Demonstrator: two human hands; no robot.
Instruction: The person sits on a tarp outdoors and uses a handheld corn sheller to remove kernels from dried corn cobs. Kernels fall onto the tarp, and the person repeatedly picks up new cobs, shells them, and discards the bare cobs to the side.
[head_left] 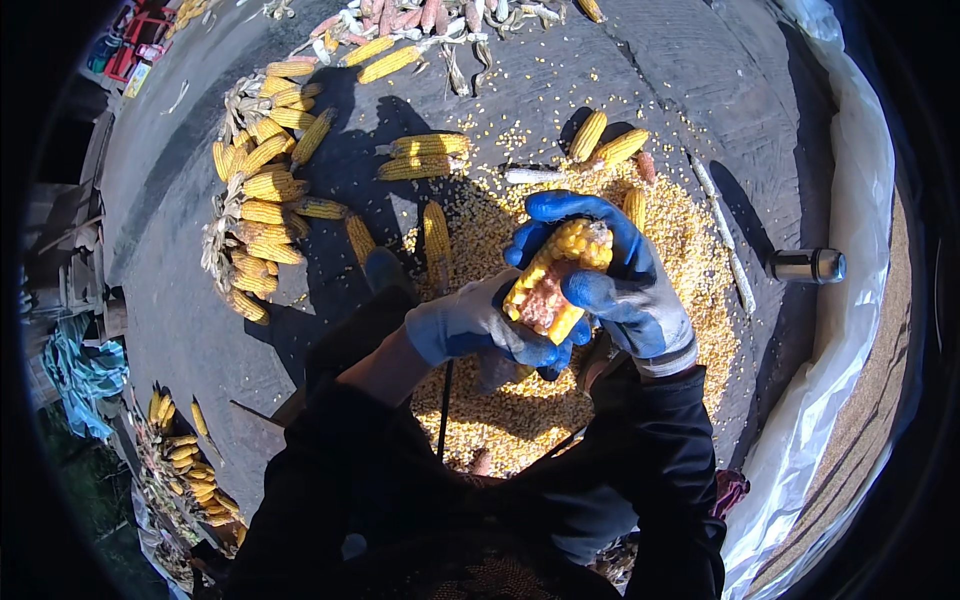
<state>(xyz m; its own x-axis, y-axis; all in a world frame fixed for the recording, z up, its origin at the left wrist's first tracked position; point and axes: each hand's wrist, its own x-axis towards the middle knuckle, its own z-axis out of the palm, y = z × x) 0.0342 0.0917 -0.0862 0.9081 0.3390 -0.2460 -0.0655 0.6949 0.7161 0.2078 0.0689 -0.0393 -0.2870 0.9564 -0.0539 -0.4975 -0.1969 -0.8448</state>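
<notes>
Between my two hands is a yellow corn cob [541,288], partly stripped, its pinkish core bare along the middle and kernels left at the top and along the sides. My left hand [478,322], in a grey and blue glove, closes round its lower left side. On the other side my right hand [635,285], gloved the same way, grips it with the thumb across the bare part. Loose kernels [690,270] lie heaped below and around both hands. A whole cob [437,240] rests just left of the heap.
Many unshelled cobs [262,215] form a curved row at left. Several more cobs [605,142] lie beyond my hands. Stripped cobs [430,18] are piled at the far edge. A metal flask [808,266] stands at right beside clear plastic sheeting [850,200].
</notes>
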